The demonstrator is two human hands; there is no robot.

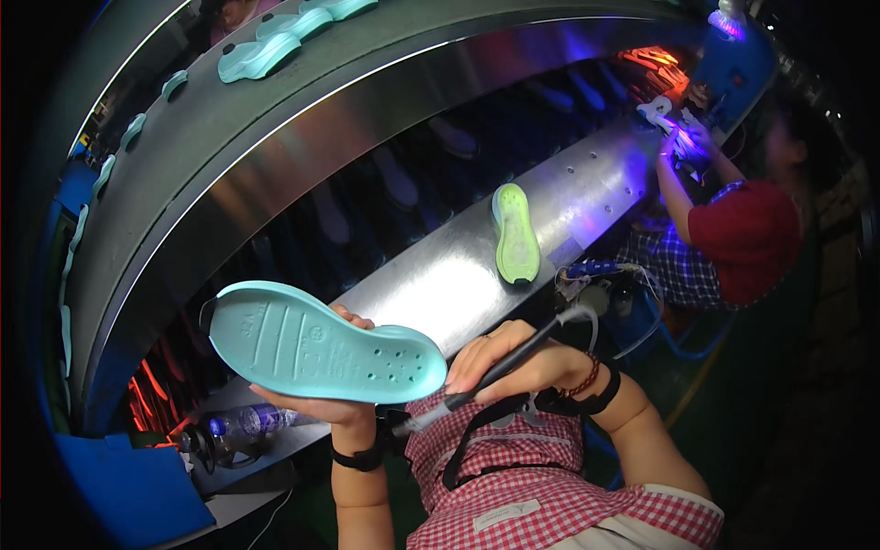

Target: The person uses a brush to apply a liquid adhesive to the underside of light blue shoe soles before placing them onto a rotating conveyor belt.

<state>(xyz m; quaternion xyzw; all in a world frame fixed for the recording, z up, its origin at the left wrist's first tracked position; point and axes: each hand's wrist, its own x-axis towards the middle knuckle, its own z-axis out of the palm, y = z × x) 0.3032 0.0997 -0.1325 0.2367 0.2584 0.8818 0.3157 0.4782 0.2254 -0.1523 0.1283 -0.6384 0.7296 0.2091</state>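
Over the metal ledge's near edge, the person's left hand is gripping a teal sole; the right hand is grasping a black-handled tool beside it. Beyond, a yellow-green sole is lying flat.

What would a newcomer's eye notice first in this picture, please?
Probably the large turquoise sole, held in the left hand, left of and below centre. Next, the yellow-green sole lying on the shiny metal ledge, right of centre. Then the orange glow at upper right and lower left, bright against dark surroundings.
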